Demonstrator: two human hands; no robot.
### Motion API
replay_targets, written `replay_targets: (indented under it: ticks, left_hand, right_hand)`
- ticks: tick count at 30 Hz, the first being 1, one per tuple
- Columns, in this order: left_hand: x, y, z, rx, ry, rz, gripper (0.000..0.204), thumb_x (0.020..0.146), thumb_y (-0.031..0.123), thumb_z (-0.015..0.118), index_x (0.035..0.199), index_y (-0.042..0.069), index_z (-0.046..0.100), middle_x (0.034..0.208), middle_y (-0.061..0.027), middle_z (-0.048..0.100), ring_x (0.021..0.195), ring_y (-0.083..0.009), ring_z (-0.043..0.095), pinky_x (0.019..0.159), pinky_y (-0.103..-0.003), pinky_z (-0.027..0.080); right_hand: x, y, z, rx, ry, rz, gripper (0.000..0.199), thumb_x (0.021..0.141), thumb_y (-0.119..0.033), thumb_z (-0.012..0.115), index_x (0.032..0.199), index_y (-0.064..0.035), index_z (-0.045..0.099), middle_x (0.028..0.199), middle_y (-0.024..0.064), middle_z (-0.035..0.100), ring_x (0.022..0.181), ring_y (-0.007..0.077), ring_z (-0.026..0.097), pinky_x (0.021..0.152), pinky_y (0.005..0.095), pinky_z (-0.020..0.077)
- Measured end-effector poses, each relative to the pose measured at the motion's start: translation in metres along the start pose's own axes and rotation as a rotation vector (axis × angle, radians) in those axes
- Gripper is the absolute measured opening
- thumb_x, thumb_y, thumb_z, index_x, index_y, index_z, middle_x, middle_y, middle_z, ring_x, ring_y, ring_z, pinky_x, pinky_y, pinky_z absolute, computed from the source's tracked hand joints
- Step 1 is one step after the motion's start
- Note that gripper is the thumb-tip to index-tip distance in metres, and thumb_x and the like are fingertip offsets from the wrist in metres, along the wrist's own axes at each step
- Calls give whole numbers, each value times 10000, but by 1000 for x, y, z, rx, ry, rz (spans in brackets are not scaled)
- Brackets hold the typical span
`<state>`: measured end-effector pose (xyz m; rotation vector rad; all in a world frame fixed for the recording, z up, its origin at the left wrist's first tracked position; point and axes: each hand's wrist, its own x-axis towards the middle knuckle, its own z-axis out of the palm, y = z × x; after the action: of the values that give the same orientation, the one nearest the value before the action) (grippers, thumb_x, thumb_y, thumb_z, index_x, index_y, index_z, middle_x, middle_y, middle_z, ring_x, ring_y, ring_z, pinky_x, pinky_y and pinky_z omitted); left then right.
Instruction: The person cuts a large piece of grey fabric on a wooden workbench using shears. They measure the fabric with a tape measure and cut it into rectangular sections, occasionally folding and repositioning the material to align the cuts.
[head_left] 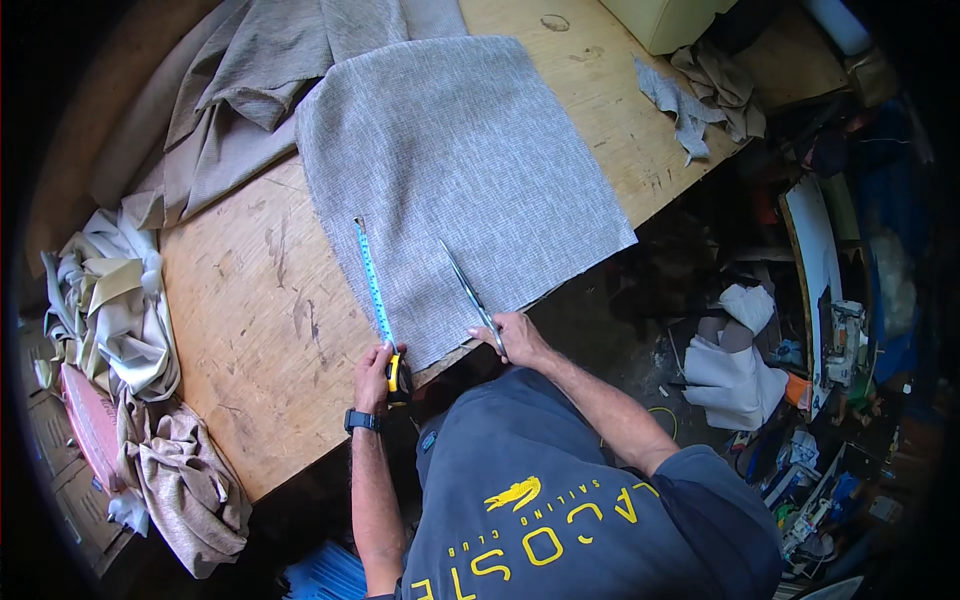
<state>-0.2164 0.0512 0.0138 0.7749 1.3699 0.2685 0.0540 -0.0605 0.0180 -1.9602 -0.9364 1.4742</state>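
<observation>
A piece of grey woven fabric (470, 150) lies spread on the wooden table (270, 300), its near edge along the table's front edge. My left hand (374, 376) grips a yellow and black tape measure (399, 378) at that edge. Its light-blue blade (373, 285) is drawn out away from me across the left part of the fabric. In my right hand (518, 338) is a pair of metal scissors (470, 290), fingers around the handles. The blades point away from me over the fabric and look closed together.
Folded grey-brown fabric (240, 90) covers the far left of the table. Crumpled pale cloth (120, 310) and beige cloth (185, 470) hang at the left edge. Fabric scraps (685, 110) lie far right, near a yellowish box (665, 20). White material (735, 380) and clutter fill the floor at right.
</observation>
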Motion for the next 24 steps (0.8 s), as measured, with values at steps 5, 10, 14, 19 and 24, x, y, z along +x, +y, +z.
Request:
replay_targets:
  ticks: [5,10,14,19,24]
  left_hand:
    - [6,-10,-3,9,2,39,283,982,310,596,975,52,713,768,-7,646,612,-87,560,555,-259,461]
    - [12,-18,-6,22,22,74,293,984,312,594,989,45,714,770,-7,650,617,-82,561,559,-249,453]
    - [5,-7,-4,26,-9,29,294,987,305,591,990,36,711,774,0,652,635,-67,555,579,-236,443]
    - [5,-6,-3,213,10,178,315,990,339,586,971,49,707,757,8,645,638,-79,573,581,-236,429]
    - [1,37,51,921,39,465,365,882,397,668,908,39,733,878,-173,657,801,-316,639,723,-420,484]
  right_hand:
    - [12,-17,-9,-38,-50,72,648,863,-650,627,661,-37,582,501,48,522,491,201,573,536,396,454]
    - [34,-28,-8,-64,-6,31,650,867,-636,632,648,-28,561,535,66,549,494,200,575,557,407,463]
    - [34,-27,-9,-31,-20,2,618,886,-589,642,631,-34,551,551,58,562,478,161,562,522,375,458]
    - [9,-5,-28,142,-141,1,544,897,-529,666,662,-55,537,542,6,533,477,105,536,489,307,424]
    - [-83,46,-71,-6,29,-53,491,890,-503,685,726,-53,575,536,47,557,512,121,567,512,343,431]
